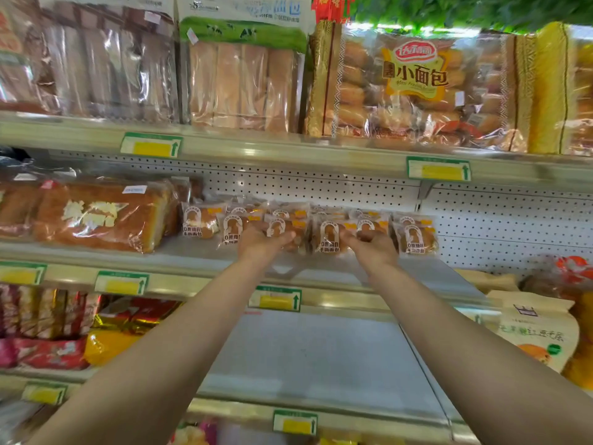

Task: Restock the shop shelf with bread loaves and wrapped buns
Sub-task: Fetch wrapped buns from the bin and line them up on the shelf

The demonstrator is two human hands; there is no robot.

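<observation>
A shop shelf unit fills the view, seen from the head of a person whose two bare arms reach forward to its middle shelf. That shelf is grey metal with a white pegboard back and yellow price tags along its front lip.

On the top shelf stand large bags of sliced bread and small rolls, upright and facing out, likely so shoppers can read the labels.

On the middle shelf, at the left, lies a big loaf in clear wrap, golden brown, set lengthwise with its label showing.

Just right of the loaf, a row of wrapped buns runs along the shelf, close together and overlapping, each leaning back with its printed front toward the aisle. Each bun is small, round and brown inside a clear packet with a white arch-shaped label and an orange corner tag.

The left hand curls its fingers around one bun in mid-row. The right hand grips the next packets with bent fingers. Both seem to be straightening the row so that it faces forward evenly.
</observation>
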